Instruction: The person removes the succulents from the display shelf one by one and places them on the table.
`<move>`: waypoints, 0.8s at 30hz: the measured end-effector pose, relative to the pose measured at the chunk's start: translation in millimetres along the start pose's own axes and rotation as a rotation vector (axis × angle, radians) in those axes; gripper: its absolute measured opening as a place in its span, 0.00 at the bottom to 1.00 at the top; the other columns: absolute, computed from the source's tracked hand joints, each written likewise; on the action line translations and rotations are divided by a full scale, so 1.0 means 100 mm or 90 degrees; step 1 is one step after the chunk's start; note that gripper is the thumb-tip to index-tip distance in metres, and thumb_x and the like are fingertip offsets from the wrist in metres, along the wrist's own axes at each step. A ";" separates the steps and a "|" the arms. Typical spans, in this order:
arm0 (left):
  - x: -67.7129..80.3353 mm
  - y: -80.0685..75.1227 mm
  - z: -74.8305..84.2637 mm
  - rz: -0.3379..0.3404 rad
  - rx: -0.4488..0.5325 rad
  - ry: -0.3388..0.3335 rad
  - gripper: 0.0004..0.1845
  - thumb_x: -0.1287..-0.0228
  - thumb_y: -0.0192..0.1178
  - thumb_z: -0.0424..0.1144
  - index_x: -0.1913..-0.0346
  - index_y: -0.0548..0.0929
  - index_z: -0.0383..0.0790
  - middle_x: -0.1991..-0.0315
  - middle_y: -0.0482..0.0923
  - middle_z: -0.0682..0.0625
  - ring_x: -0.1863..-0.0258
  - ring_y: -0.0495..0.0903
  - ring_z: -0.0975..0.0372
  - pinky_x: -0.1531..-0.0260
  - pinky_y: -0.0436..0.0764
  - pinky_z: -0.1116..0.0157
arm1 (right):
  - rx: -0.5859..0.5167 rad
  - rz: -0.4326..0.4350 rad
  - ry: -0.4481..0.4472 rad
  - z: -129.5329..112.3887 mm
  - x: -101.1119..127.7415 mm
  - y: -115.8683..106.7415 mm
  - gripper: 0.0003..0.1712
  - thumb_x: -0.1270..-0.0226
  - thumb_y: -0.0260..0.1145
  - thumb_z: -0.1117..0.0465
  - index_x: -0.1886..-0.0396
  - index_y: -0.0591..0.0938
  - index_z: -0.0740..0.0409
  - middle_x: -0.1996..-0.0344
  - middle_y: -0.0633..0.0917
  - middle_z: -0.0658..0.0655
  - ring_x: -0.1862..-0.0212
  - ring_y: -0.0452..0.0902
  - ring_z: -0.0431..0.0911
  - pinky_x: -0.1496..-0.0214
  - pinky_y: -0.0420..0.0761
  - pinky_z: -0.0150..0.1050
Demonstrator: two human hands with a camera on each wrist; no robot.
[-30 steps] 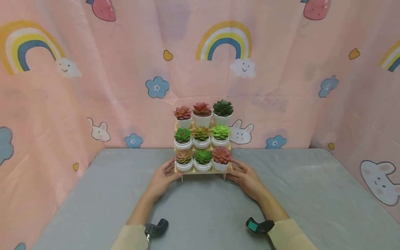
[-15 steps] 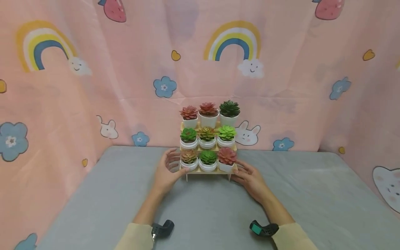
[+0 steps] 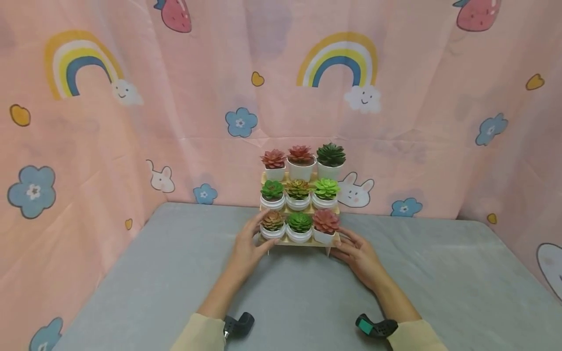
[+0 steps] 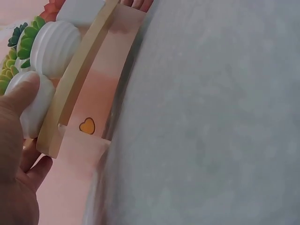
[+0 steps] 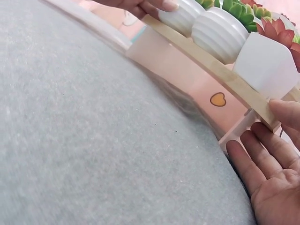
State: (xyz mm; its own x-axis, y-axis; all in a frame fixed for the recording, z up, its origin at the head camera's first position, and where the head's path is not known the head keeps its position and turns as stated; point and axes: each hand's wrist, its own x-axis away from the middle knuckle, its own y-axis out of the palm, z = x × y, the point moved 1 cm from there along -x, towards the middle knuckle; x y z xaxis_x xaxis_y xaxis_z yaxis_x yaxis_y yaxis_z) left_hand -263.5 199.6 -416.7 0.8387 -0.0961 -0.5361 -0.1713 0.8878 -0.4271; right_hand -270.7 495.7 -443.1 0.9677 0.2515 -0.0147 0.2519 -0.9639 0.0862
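Note:
A three-tier wooden stand [image 3: 303,242] holds nine small potted succulents at the back of the grey table. My left hand [image 3: 256,235] is at its lower left corner. The thumb [image 4: 22,96] presses the front of the white bottom-left pot [image 3: 272,232], and the fingers curl round the pot's left side. My right hand [image 3: 352,242] lies at the stand's lower right end beside the red succulent's square pot [image 5: 265,65]. There its thumb [image 5: 287,110] touches the shelf edge [image 5: 211,61], and its fingers lie straight under the shelf.
A pink curtain [image 3: 131,146] printed with rainbows and flowers closes in the table [image 3: 285,292] at the back and on both sides. The stand's back sits close to the rear curtain. Wrist cameras [image 3: 237,324] sit on both forearms.
My left hand has lifted from the stand's left end and taken hold of the bottom-left pot. The right hand has stayed at the right end. The head view has swung left.

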 end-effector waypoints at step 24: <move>-0.07 -0.30 0.02 0.012 0.117 -0.033 0.33 0.43 0.72 0.29 0.32 0.78 0.44 0.31 0.74 0.43 0.32 0.75 0.47 0.36 0.80 0.51 | 0.017 0.012 0.015 -0.02 0.01 0.02 0.37 0.21 0.54 0.63 0.20 0.52 0.66 0.24 0.58 0.75 0.45 0.77 0.25 0.41 0.82 0.30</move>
State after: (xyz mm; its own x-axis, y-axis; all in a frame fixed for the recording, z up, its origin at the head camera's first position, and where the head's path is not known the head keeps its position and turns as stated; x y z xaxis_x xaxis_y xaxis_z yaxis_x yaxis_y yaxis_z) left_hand -263.6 174.5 -398.5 0.8625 -0.0604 -0.5024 -0.0931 0.9570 -0.2748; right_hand -269.3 494.4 -440.9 0.9721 0.2345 0.0105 0.2335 -0.9705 0.0596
